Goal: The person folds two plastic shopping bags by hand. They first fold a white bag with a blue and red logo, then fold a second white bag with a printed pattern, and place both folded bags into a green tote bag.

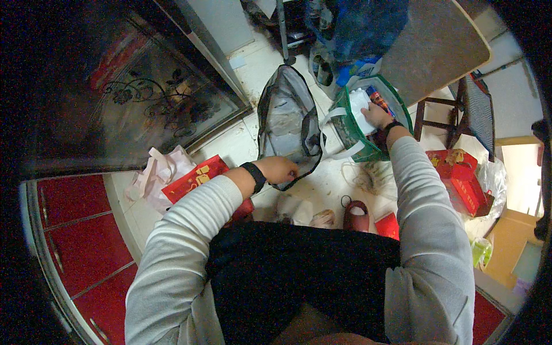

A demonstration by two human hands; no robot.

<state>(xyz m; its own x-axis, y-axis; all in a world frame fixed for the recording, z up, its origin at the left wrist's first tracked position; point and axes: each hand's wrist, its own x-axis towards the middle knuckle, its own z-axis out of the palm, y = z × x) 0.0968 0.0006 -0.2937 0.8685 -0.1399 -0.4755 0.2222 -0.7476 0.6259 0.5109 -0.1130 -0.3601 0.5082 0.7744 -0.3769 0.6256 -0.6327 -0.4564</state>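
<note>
My left hand point(280, 169) grips the near rim of a tall, black-edged bag point(286, 116) that stands with its mouth spread wide. Crumpled clear or greyish plastic shows inside it. To the right is a green tote bag point(366, 148) with white strap handles, its top open. My right hand point(376, 115) reaches into this tote, against a white package point(361, 108). Beside the package lies a blue and red printed packet point(378, 98). The fingertips of the right hand are hidden, so whether they close on anything is unclear.
A dark framed glass panel point(164, 95) with floral scrollwork stands at left, above red cabinet fronts point(86, 233). Red boxes point(196, 177) and a pale pink bag point(170, 170) sit on the tiles. A tabletop point(435, 43) juts in at upper right, near a dark wooden stool point(437, 114).
</note>
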